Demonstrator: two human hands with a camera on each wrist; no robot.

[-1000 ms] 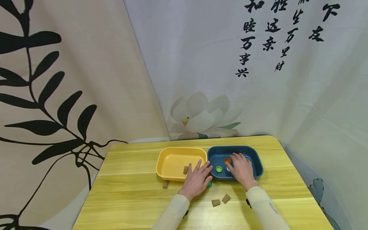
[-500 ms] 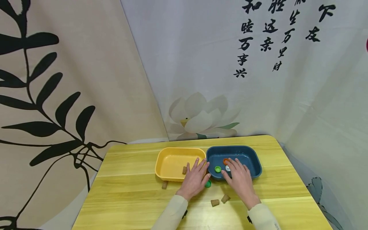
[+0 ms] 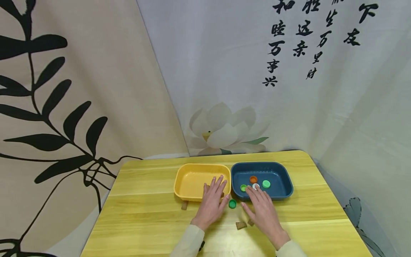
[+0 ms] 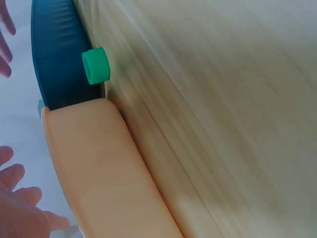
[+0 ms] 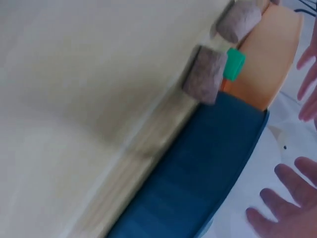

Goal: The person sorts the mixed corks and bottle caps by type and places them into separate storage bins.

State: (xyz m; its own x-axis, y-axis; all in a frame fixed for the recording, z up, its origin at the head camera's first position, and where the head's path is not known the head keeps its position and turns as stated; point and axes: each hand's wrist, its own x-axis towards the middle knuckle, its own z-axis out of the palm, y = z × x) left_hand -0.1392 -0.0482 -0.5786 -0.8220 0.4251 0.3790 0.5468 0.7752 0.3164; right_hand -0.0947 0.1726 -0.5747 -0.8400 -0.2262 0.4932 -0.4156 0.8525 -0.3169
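Both the left hand point(image 3: 210, 204) and the right hand point(image 3: 264, 215) hover palm-down, fingers spread.

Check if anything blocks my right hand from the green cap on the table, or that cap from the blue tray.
Nothing visible blocks your right hand from the green cap; the blue tray's near wall bars sliding it in.

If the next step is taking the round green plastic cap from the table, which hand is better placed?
Probably the left hand: in the head view, its thumb lies nearer the round green plastic cap than the right hand, and it appears empty.
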